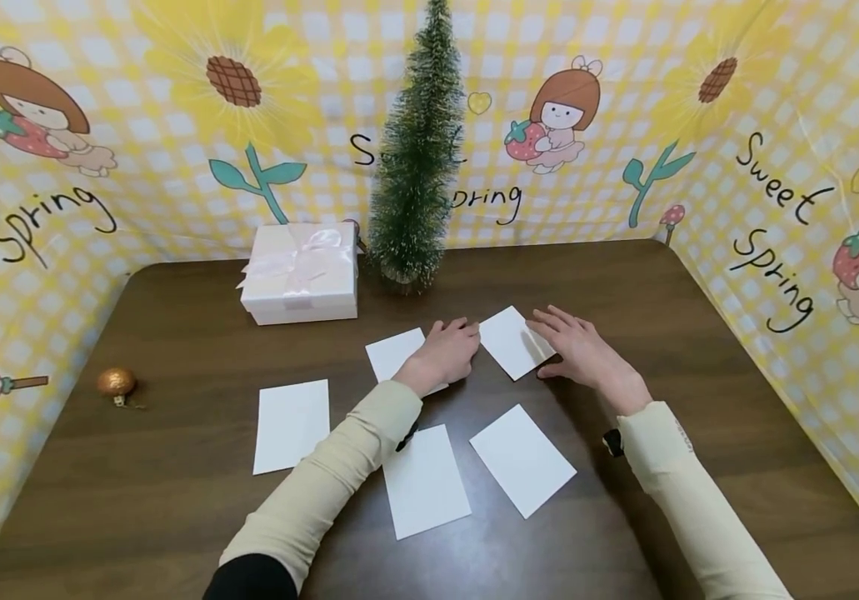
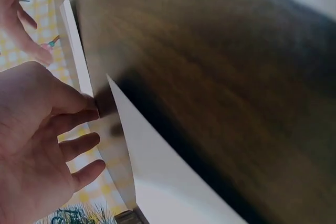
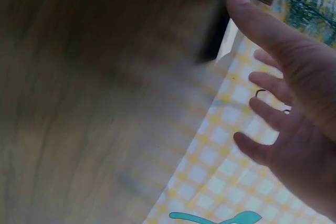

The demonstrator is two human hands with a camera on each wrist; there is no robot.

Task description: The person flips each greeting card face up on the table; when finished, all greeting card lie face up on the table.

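Observation:
A blank white card (image 1: 511, 340) lies angled toward the back of the table, between both hands. My left hand (image 1: 447, 352) pinches its left corner with thumb and forefinger, seen closely in the left wrist view; the other fingers are loosely bent. Over its right side, my right hand (image 1: 579, 348) spreads relaxed fingers, the thumb (image 3: 240, 1) right at the card's edge in the right wrist view. Beneath my left hand and wrist lies a second white card (image 1: 393, 352), partly hidden. Nearer the front are a third card (image 1: 429, 487), overlapped by the left sleeve, and a tilted card (image 1: 523, 461).
Another white card (image 1: 291, 427) lies to the left on the brown table (image 1: 197, 517). At the back stand a white gift box (image 1: 302, 279) with a ribbon and a small green tree (image 1: 416, 167). A golden mushroom-shaped ornament (image 1: 116, 383) sits far left. Patterned yellow cloth (image 1: 586, 208) borders the table.

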